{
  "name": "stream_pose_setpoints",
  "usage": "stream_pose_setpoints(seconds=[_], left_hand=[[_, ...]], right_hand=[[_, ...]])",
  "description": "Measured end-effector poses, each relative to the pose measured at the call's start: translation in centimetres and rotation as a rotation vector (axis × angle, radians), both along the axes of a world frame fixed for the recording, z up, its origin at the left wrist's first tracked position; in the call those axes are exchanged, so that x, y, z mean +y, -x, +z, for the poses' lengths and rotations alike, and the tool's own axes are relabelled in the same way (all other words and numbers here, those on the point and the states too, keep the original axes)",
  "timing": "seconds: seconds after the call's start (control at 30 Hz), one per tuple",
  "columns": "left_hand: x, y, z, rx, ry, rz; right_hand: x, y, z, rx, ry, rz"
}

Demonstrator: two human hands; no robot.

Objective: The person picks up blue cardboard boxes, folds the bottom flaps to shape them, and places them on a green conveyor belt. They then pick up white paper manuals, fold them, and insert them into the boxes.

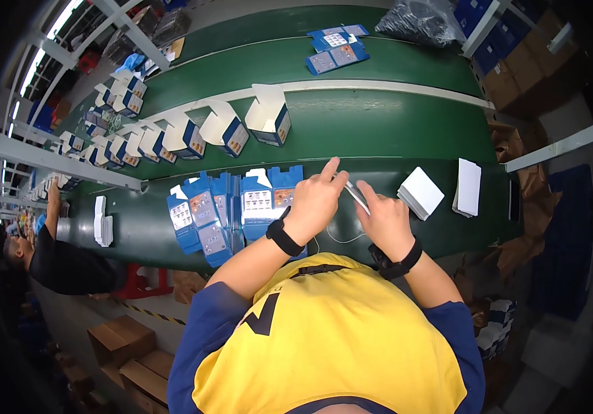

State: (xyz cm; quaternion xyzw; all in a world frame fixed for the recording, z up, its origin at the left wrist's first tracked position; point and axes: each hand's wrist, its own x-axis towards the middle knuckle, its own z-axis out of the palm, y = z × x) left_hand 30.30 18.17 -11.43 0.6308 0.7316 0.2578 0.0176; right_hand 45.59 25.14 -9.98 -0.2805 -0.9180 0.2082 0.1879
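Observation:
My right hand (387, 222) is closed around a thin, flat object (358, 196) with a pale edge, held tilted above the green bench. It is seen nearly edge-on, so its kind is unclear. My left hand (313, 202) hovers at the object's upper left end with its index finger stretched out and apart from the other fingertip beside it. Whether it touches the object cannot be made out. Left of my left hand lie stacks of flat blue printed cartons (215, 215). A stack of white cards or folded papers (420, 193) rests right of my right hand.
Another white stack (467, 188) lies farther right, and white folded pieces (103, 222) lie at left. Open blue-and-white boxes (269, 119) line the green belt (379, 124) beyond. Flat cartons (338, 50) and a plastic bag (420, 22) sit farther back. A co-worker (62, 259) stands at left.

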Motion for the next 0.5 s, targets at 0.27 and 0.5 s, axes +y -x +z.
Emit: stream_pose_setpoints(seconds=[0.27, 0.5], left_hand=[[-1.2, 0.0, -0.3, 0.153, 0.034, -0.006], [-2.4, 1.0, -0.7, 0.173, -0.212, -0.169]], right_hand=[[0.6, 1.3, 0.8, -0.427, -0.011, 0.145], [0.5, 4.5, -1.5, -0.209, 0.054, 0.135]])
